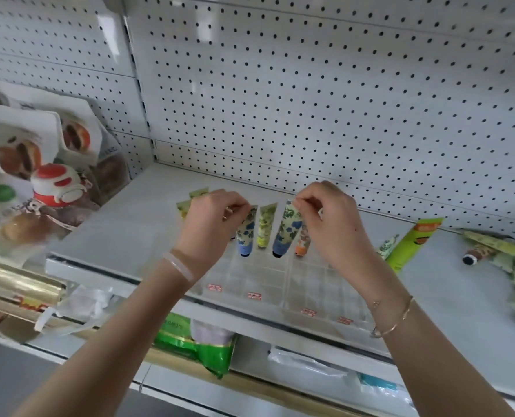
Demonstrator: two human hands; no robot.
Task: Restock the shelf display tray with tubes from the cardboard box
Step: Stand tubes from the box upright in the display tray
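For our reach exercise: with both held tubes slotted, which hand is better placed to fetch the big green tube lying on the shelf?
Probably right. The big green tube lies right of the clear tray, near the right hand; the left hand would have to cross the tray.

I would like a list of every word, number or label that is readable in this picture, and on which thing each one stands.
No text here can be read with certainty.
red labels on the front of the clear tray: too small and blurred.
Orange label on the big green tube: blurred.
White print on the green bag under the shelf: blurred.
Round green sticker on the white bag at left: blurred.
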